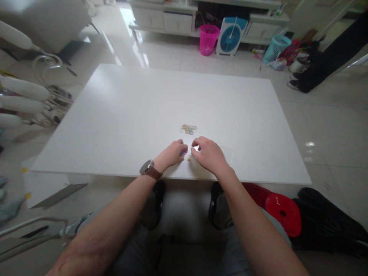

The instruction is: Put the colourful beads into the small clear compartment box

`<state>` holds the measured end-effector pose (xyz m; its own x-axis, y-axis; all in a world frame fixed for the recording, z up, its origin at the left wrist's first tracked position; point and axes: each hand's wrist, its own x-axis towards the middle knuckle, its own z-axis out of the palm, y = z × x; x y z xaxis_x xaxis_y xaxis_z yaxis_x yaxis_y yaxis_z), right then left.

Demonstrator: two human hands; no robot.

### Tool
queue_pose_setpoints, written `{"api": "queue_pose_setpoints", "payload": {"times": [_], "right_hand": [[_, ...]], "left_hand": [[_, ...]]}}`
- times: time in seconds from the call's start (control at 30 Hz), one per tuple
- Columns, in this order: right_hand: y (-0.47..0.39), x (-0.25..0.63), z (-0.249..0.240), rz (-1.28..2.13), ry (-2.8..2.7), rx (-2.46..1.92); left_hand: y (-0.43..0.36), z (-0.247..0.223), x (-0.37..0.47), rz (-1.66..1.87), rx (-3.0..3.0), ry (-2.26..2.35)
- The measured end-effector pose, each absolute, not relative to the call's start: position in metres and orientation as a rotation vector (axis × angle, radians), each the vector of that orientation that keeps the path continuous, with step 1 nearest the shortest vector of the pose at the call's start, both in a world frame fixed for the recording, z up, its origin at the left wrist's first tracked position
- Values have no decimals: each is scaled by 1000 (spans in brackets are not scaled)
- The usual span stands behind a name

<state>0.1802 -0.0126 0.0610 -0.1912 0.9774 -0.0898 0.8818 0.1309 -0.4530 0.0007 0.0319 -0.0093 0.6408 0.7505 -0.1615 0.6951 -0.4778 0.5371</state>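
Several small multicoloured pieces [183,153] sit gripped in the left hand [174,151], seemingly already picked up; one small yellow piece [189,159] is left loose between it and the curled right hand [208,151], whose grip I cannot tell. Thin pastel rings [188,129] lie heaped beyond both, untouched.

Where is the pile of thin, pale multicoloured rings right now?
In the head view, the pile lies near centre on the white rectangular tabletop, just beyond the left hand and right hand.

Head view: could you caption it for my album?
Over a white table, the left hand holds small colourful pieces near the right hand, with thin rings lying just beyond.
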Motion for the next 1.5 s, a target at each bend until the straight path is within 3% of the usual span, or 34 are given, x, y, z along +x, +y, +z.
{"api": "queue_pose_setpoints", "payload": {"times": [0.73,1.2,1.5], "right_hand": [[-11,191,62,649,-2208,-1846],[-11,187,61,659,-2242,-1851],[-12,190,63,668,-2247,-1849]], "left_hand": [[61,4,-50,74,2132,1412],[48,-13,-26,42,2173,1307],[54,2,-36,95,2190,1306]]}}
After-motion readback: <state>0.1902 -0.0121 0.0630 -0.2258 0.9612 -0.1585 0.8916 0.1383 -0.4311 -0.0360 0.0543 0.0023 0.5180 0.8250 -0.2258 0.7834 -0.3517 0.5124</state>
